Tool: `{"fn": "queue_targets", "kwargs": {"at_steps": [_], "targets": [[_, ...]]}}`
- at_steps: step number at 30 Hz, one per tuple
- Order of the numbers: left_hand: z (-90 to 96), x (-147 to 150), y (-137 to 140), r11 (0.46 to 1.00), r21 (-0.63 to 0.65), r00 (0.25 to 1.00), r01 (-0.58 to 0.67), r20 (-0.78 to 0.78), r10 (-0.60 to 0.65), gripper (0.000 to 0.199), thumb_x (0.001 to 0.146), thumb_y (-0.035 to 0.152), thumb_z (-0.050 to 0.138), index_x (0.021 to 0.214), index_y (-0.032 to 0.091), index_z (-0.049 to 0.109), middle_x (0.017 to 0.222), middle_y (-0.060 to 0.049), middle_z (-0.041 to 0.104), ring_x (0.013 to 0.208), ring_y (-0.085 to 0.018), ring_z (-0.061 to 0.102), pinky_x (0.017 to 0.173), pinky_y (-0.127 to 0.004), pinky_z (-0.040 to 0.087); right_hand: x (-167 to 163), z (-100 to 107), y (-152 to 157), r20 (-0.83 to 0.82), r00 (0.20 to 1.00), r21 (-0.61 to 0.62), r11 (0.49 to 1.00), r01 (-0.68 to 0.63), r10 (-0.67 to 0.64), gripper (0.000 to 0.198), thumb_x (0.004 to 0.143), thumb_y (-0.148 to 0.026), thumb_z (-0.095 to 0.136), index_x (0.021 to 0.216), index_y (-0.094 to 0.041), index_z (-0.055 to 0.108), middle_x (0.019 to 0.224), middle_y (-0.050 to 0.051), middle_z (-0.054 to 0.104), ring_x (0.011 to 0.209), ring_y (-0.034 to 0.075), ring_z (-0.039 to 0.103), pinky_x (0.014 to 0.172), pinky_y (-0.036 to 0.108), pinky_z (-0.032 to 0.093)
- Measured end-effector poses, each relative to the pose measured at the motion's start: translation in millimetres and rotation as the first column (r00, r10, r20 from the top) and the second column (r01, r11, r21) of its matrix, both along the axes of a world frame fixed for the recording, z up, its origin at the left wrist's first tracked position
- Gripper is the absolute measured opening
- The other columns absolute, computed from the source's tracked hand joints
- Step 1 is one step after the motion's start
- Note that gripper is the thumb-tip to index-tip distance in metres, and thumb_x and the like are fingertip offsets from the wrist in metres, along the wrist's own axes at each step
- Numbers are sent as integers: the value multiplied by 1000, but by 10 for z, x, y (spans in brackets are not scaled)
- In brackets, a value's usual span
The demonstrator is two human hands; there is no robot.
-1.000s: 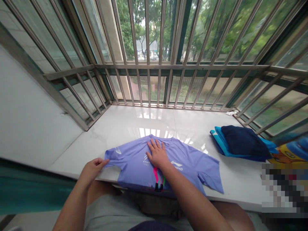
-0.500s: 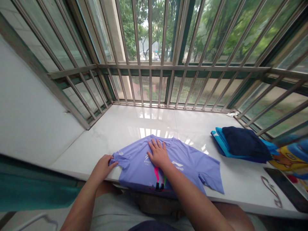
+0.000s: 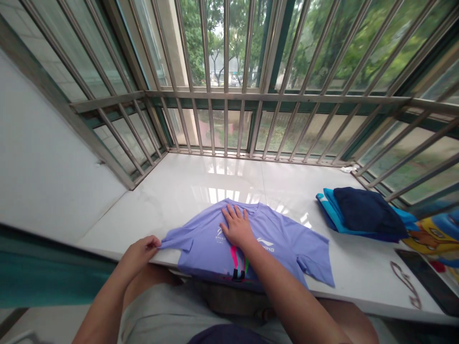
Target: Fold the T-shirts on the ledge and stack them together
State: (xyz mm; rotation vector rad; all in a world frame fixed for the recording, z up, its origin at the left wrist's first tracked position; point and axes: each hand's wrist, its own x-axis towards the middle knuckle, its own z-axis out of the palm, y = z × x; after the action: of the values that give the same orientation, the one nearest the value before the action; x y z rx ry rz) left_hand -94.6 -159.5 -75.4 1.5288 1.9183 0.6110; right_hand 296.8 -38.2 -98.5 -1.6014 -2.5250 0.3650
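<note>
— What were the hands doing at that moment?

— The left hand (image 3: 138, 253) was pinched shut on the sleeve tip of the purple T-shirt (image 3: 283, 241), at the near edge of the white tabletop (image 3: 186, 184). The right hand (image 3: 237, 228) lay flat and open on the shirt's chest, fingers spread, just below the collar.

— And where did the shirt itself lie?

— Face up on the tabletop, close to the person, its hem hanging over the near edge toward the lap. The sleeve on the left was drawn out to a point in the pinch; the other sleeve lay flat on the right.

— What else was around it?

— To the right, well apart from the shirt, sat a stack of folded clothes (image 3: 366, 215), a dark navy piece on top of bright blue ones. Beyond that lay a yellow and blue printed cloth (image 3: 435, 234) at the picture's edge. Nearer the front edge on the right were a thin looped cord (image 3: 405, 284) and a dark flat object (image 3: 430, 282); I could not tell what it was.

— Anything in the way?

— Nothing lay between the hands and the shirt. Metal window bars (image 3: 225, 76) closed in the tabletop on the far side and both ends, with trees beyond.
</note>
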Motion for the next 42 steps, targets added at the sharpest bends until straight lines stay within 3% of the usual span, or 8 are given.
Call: {"fn": "queue_targets", "kwargs": {"at_steps": [3,7,11,17,22,26,31,42], "targets": [[-50,30,63,999,12,982,-41,-182,43,21,78,38,60,88,25,73,85,-3,76,79,-25,72,75,-34,55,4,3,4,5,1000,-6,1000,2,-2,73,110,-66,34,175,-31,32,184,2,17,170,33,13,134,65,3],[-26,436,177,963,258,951,-77,-270,149,34,92,35,51,113,19,73,112,-12,78,98,-29,76,93,-42,60,10,-17,22,-13,1000,-3,1000,0,0,73,110,-65,36,174,-31,33,183,3,18,169,33,14,134,67,3],[-61,1335,446,889,381,952,254,-263,-159,42,109,38,39,131,21,71,134,-12,76,129,-26,69,119,-45,51,-34,-6,91,-39,998,-3,999,-43,43,73,109,-65,41,173,-31,35,183,4,20,169,34,15,133,69,4],[-302,2360,944,876,162,834,454,-424,-354,57,111,40,41,161,15,52,172,-17,47,160,-31,44,133,-55,35,374,267,219,-64,998,-2,1000,13,-14,51,111,-31,38,158,-34,59,168,-2,53,160,22,40,133,45,28],[-388,2267,1106,883,102,765,458,-552,-333,63,110,45,44,169,23,44,180,-9,32,167,-30,30,137,-58,24,1648,332,-68,20,908,86,905,416,-419,57,109,-28,36,159,-6,54,159,25,56,150,37,49,129,56,31],[-413,2154,1197,874,95,737,477,-584,-339,64,110,47,42,170,25,41,181,-7,31,168,-29,29,137,-55,22,2331,35,-386,261,706,66,742,667,-658,71,111,-55,38,171,-17,39,178,17,32,163,40,30,126,69,27],[-466,2172,1347,872,104,737,479,-587,-335,66,109,49,42,171,26,40,181,-7,30,168,-29,29,137,-56,21,2424,-173,-302,272,727,60,765,641,-631,73,112,-58,23,174,-19,33,183,12,22,168,34,19,131,66,20],[-445,2133,2064,911,138,802,389,-538,-261,65,108,52,43,168,26,43,180,-10,34,168,-29,29,137,-53,18,2468,23,934,216,813,55,838,543,-540,73,113,-60,30,173,-18,34,181,16,24,168,34,20,131,64,21]]}}
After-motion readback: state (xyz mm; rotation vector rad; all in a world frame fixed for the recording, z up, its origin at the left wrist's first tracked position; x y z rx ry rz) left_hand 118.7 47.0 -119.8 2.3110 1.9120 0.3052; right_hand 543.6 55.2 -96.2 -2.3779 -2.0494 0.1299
